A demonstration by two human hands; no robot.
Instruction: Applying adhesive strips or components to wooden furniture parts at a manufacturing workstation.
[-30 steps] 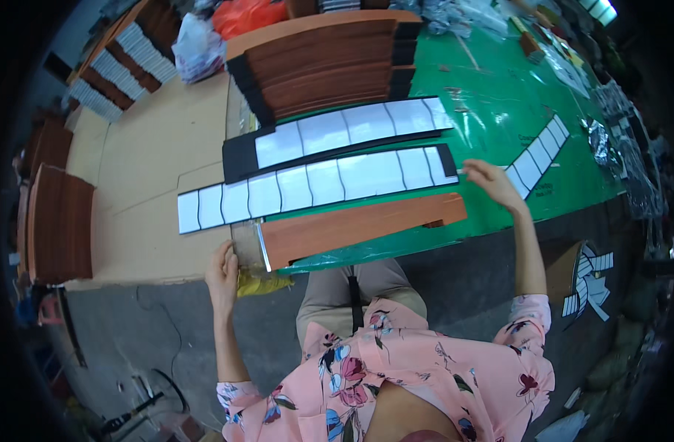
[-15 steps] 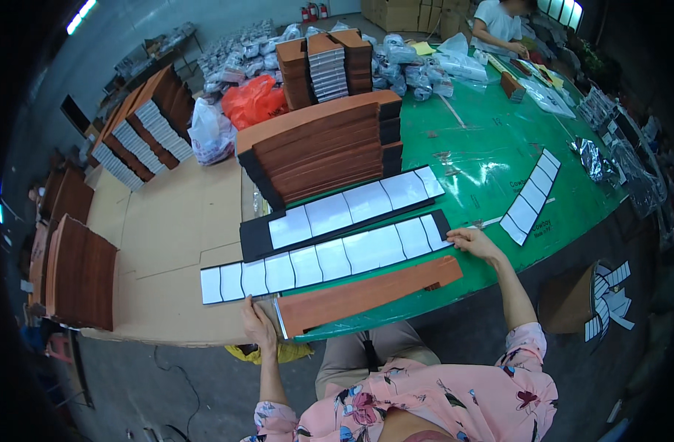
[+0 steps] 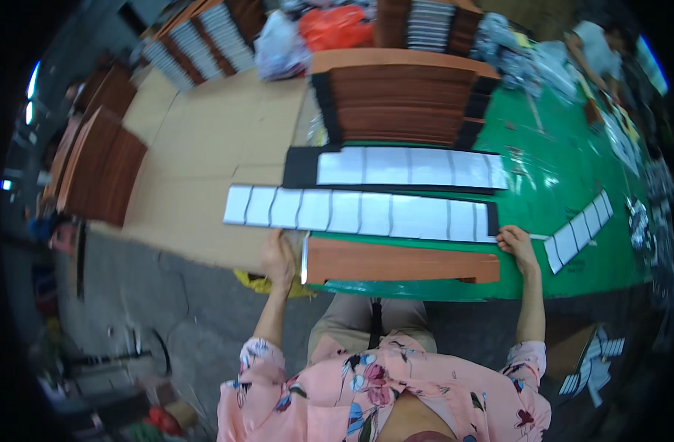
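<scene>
A long black strip [image 3: 359,212], faced with white panels split by wavy dark lines, lies across the table in front of me. My right hand [image 3: 519,244] pinches its right end, at the bare black corner. At the strip's near edge, left of the middle, my left hand [image 3: 279,259] has its fingertips closed; they are somewhat blurred. Nearer to me lies a flat reddish-brown tapered piece [image 3: 399,260] with a silvery left end. Just beyond the long strip is a similar white-faced black strip [image 3: 414,167], in front of a tall stack of brown curved pieces [image 3: 399,103].
Cardboard [image 3: 204,158] covers the table's left part, green sheeting [image 3: 536,162] the right. A short white-faced strip [image 3: 578,232] lies at right. Brown stacks [image 3: 101,169] stand at left. Bags [image 3: 337,28] lie at the back, and another person [image 3: 598,55] works far right.
The view has turned and tilted down, so the table sits higher and more level. Both hands stay at the long strip, which keeps its place beside the brown piece.
</scene>
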